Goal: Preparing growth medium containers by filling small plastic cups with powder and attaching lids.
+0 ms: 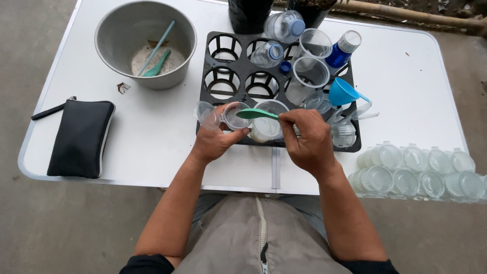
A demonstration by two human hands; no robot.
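Your grey zipped top [253,238] fills the bottom of the view, and both forearms reach forward from it over the near edge of the white folding table [152,152]. Your right hand [307,139] pinches the handle of a green spoon [256,113] between thumb and fingers. The spoon lies almost level, its long axis running left to right, with the bowl pointing left toward your other hand. Your left hand [215,139] is curled around a small clear cup [234,115] with a hinged lid hanging open on its left. The cup is tipped on its side so its mouth faces the spoon's bowl, which sits right at that mouth.

Just behind your hands stands a black slotted tray [223,76] holding clear cups, bottles and a blue funnel [342,91]. A metal bucket [145,43] with pale powder and two more green spoons stands far left, a black pouch [81,137] lies near left, and rows of lidded clear cups [416,170] lie at right.
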